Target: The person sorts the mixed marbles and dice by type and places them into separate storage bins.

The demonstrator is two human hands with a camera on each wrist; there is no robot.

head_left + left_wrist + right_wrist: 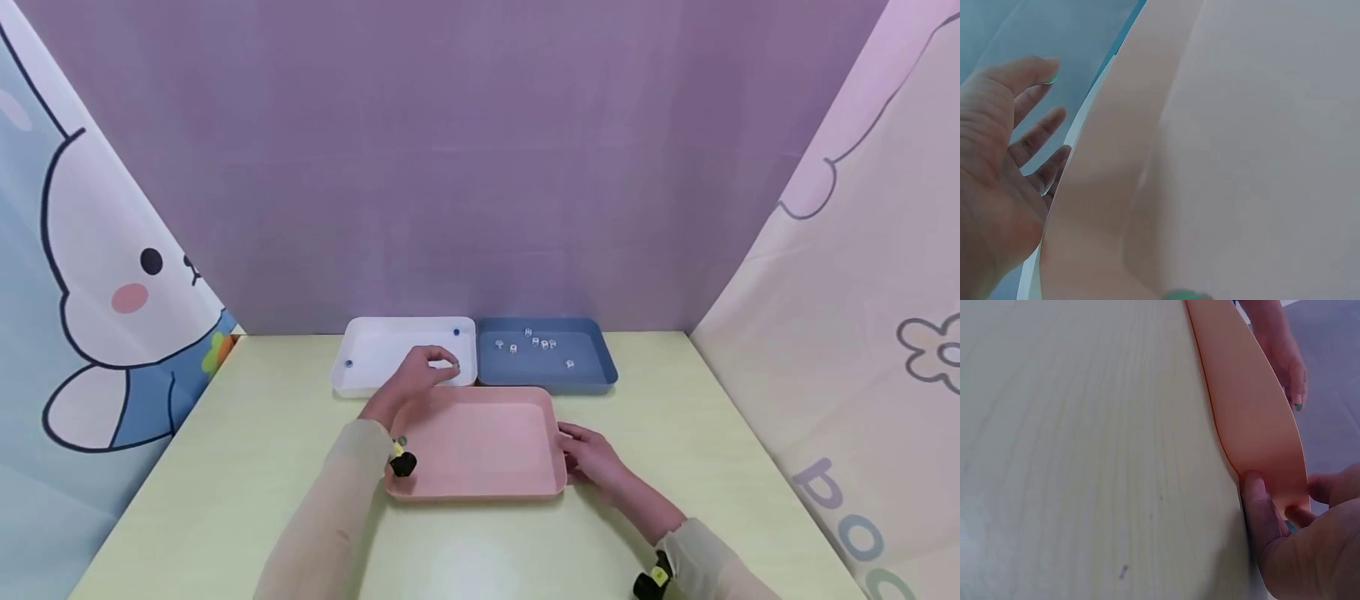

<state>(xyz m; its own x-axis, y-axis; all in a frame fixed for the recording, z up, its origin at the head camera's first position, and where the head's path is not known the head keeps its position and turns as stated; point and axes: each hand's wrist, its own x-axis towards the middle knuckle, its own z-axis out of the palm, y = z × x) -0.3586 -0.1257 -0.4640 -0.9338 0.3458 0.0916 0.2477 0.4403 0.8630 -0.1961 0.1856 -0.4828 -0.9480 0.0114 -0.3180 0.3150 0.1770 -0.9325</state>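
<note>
Over the front right part of the white tray [375,379], my left hand [416,377] brings thumb and index finger together. They pinch a small dark piece [456,364], too tiny to identify. In the left wrist view the left hand [1004,144] shows its palm, the other fingers loosely bent, beside the wall of the pink tray [1097,187]. Two small blue pieces lie in the white tray, one [456,332] at the back right, another [348,363] at the left. My right hand [592,457] grips the pink tray's right edge, its fingers [1257,500] against the wall and rim.
A blue tray [577,382] adjoins the white one on the right, with several small white cubes [536,342] bearing dark marks scattered in it. The pale wooden table [637,417] meets a purple backdrop behind. Printed cloth panels [825,333] flank both sides.
</note>
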